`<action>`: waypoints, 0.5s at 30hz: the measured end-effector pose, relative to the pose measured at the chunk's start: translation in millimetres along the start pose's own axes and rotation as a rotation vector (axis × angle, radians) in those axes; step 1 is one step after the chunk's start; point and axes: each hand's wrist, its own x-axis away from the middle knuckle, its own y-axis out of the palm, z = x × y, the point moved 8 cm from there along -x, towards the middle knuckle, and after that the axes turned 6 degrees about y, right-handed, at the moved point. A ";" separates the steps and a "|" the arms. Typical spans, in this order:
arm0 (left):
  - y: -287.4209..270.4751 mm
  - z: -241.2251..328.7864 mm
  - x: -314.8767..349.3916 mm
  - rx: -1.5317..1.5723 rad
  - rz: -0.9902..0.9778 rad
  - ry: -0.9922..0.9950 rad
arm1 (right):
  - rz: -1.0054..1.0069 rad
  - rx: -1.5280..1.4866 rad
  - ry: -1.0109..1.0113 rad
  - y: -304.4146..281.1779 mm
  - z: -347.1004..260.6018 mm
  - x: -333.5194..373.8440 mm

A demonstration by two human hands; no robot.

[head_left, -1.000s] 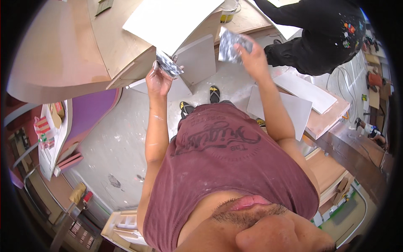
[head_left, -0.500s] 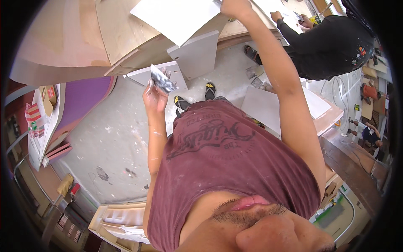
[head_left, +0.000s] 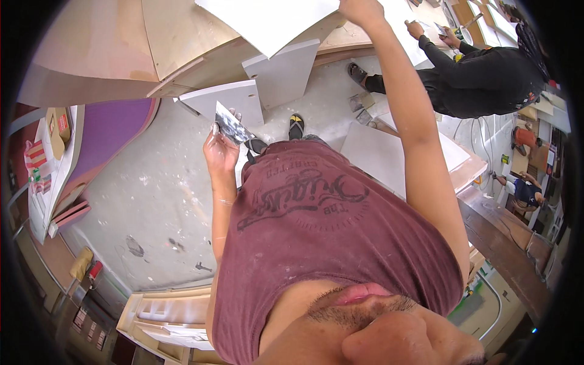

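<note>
The left hand (head_left: pixel 220 152) is gripping one flat scraper (head_left: pixel 233 125), thin and smeared grey and white, which is tilting on the near side of the white board (head_left: pixel 271 24), well apart from the right hand (head_left: pixel 363 10). That hand is curling by the board's right edge; whether it is gripping anything, I cannot tell. Two grey panels (head_left: pixel 285 74) are standing below the board.
</note>
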 end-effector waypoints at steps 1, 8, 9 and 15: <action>1.0 1.2 0.5 -0.018 0.001 0.009 | -0.055 0.003 -0.015 13.9 7.2 -12.3; -5.6 16.2 11.6 -0.037 0.011 0.049 | -0.186 -0.001 -0.068 31.0 -66.3 23.9; -3.8 16.9 11.7 -0.034 0.012 0.046 | -0.229 0.017 -0.089 28.8 -82.3 36.9; -6.8 19.2 9.7 -0.040 0.055 0.066 | -0.224 -0.004 -0.248 4.9 -147.7 123.5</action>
